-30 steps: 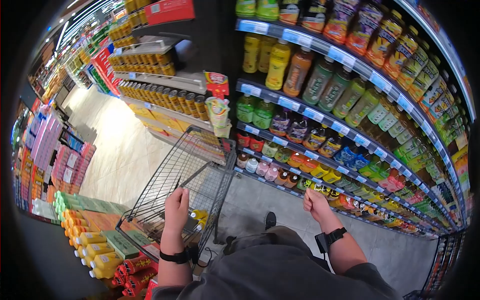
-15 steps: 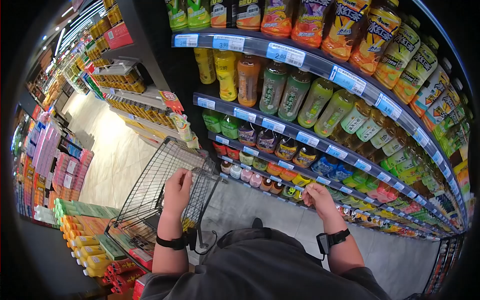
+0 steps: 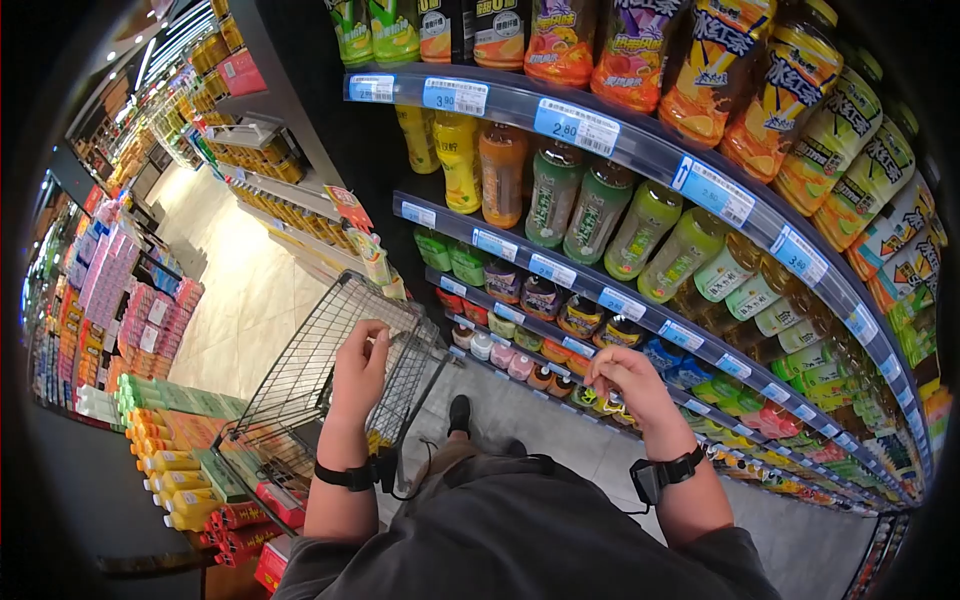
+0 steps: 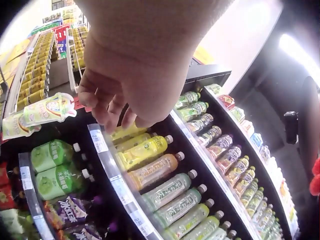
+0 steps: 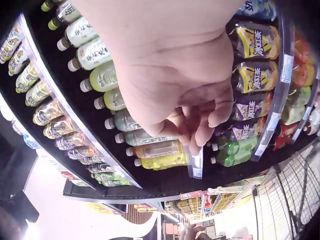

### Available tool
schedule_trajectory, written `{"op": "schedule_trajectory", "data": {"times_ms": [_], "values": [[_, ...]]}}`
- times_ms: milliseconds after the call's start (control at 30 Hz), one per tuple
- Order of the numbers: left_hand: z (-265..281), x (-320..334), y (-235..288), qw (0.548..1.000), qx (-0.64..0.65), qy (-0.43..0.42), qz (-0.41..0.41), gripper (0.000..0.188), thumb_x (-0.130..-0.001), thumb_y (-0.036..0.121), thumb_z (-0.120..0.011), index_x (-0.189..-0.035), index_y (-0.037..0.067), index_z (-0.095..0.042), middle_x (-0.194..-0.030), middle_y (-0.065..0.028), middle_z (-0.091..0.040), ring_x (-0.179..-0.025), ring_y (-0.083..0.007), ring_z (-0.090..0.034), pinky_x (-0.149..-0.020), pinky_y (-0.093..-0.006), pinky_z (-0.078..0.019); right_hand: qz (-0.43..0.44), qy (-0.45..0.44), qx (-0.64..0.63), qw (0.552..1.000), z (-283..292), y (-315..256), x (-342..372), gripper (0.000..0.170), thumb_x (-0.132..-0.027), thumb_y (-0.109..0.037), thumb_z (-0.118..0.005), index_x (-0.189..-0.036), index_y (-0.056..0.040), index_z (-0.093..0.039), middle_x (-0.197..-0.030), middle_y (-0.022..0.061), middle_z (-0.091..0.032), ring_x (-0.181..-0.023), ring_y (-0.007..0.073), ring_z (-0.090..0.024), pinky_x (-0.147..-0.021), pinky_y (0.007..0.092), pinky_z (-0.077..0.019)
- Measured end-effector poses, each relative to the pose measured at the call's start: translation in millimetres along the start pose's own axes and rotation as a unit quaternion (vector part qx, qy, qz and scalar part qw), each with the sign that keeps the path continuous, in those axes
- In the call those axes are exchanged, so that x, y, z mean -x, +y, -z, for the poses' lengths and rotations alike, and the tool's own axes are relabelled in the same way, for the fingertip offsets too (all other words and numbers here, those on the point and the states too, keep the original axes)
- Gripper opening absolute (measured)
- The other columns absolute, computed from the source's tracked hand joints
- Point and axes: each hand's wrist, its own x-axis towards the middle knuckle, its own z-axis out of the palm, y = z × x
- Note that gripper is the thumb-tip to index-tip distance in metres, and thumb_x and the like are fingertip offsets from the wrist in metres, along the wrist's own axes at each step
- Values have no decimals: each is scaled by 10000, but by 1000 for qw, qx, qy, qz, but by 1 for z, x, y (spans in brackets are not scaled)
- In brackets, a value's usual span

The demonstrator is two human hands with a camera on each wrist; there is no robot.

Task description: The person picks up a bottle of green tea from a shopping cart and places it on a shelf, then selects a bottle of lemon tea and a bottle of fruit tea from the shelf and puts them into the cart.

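Note:
My left hand (image 3: 358, 370) is raised in front of me, its fingers loosely bent and holding nothing. Behind it in the head view is a wire shopping cart (image 3: 292, 372) with a few yellow items inside. My right hand (image 3: 632, 390) hangs relaxed in front of the drinks shelf (image 3: 520, 255), fingers bent inward with nothing in them. Rows of bottles fill that shelf: a yellow bottle (image 3: 457, 165), an orange-brown bottle (image 3: 501, 175) and green tea bottles (image 3: 553, 195) stand on one tier. In the left wrist view, fingers (image 4: 102, 110) overlap yellow bottles (image 4: 142, 152).
Large iced tea bottles (image 3: 790, 90) line the upper tier, above a rail of price labels (image 3: 575, 125). At left stand juice bottles (image 3: 185, 510), red packs (image 3: 240, 545) and pink cartons (image 3: 150, 320). Shelved cans (image 3: 265, 160) border the bright aisle floor (image 3: 220, 250).
The drinks shelf has come closer and larger in the head view, and the cart has shifted left. My right hand has risen slightly. Both hands stay without anything in them.

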Motion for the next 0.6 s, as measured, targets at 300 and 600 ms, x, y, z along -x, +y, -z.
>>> {"op": "schedule_trajectory", "data": {"times_ms": [300, 600], "values": [[-12, -82, 13, 998, 38, -23, -52, 162, -1000, 75, -607, -1151, 15, -617, -947, -34, -639, -616, -53, -456, -561, -233, -383, 10, -83, 19, 996, -48, -66, -57, 146, -970, 43, -520, -1016, -44, -628, -906, 45, -681, -738, 75, -607, -613, 237, -462], [-24, -193, 59, 981, 83, -60, -166, 321, -957, 43, -652, -1263, 24, -560, -1115, -45, -578, -677, -67, -487, -631, -223, -424, 75, -134, 60, 986, -101, -139, -129, 721, -890, 116, -477, -1576, -82, -375, -1124, 93, -647, -894, 122, -638, -750, 253, -523]]}}
